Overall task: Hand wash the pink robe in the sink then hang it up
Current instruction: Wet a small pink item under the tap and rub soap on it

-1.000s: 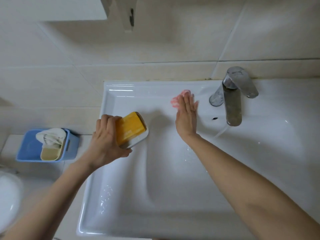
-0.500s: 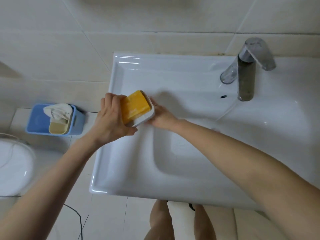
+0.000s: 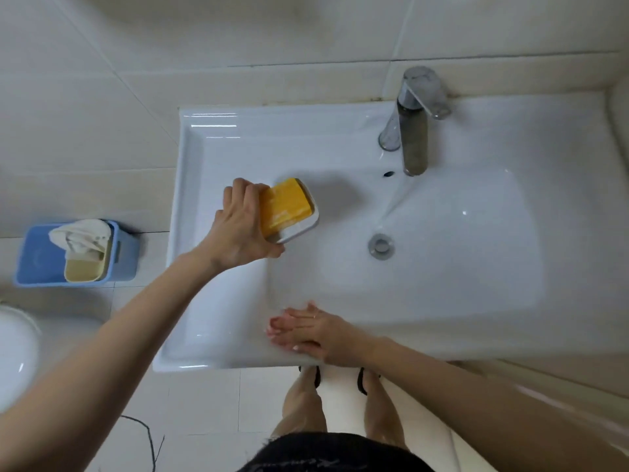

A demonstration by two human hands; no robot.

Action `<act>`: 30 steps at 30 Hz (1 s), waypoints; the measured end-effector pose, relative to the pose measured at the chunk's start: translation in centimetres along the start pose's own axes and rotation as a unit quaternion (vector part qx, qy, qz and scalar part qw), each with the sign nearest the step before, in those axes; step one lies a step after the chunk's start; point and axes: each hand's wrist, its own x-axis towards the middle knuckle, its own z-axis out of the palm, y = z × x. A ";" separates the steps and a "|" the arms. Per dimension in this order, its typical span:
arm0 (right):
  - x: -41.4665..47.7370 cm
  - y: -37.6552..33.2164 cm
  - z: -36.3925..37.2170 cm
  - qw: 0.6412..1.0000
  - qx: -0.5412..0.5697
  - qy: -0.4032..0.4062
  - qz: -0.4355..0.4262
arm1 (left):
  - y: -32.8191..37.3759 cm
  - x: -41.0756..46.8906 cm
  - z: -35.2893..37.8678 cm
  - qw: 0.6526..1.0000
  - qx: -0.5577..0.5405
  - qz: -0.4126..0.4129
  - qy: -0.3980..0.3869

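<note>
Left hand (image 3: 243,229) grips the soap dish (image 3: 299,230); right hand (image 3: 315,330) lies flat, fingers straight, on the sink rim (image 3: 204,360)

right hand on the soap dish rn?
No: the right hand lies flat on the front rim of the sink, and only the left hand grips the soap dish.
</note>
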 end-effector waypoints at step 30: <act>-20.9 14.4 -11.7 0.823 -0.264 0.186 0.467 | 10.2 2.2 3.8 0.997 0.005 0.073 -0.025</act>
